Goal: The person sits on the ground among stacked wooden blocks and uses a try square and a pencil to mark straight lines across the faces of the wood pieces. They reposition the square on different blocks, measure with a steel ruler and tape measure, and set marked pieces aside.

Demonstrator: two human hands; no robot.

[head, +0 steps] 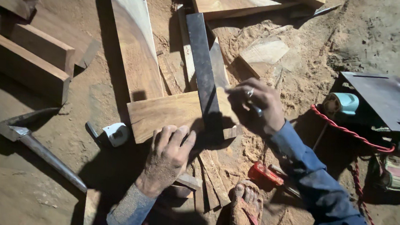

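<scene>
Left hand (168, 155) pressed flat, fingers spread, on short brown wooden board (166, 112); right hand (253, 106) clenching half-hidden marker against dark metal square (204, 70).

Left hand (167, 155) pressing wooden board (166, 112), right hand (253, 105) holding pen (256, 110) beside steel square (205, 75)

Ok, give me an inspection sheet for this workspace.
Surface: sandy dirt ground, sawdust-strewn.
Job's things: short brown wooden board under a dark flat metal square.
Clutter: long planks, stacked timber blocks, metal adze, offcuts, red-handled tool.
Hands: left hand presses the board; right hand holds a small marking tool beside the square.
Cables: red twisted cord.
Surroundings: circular saw, sandalled foot.
</scene>
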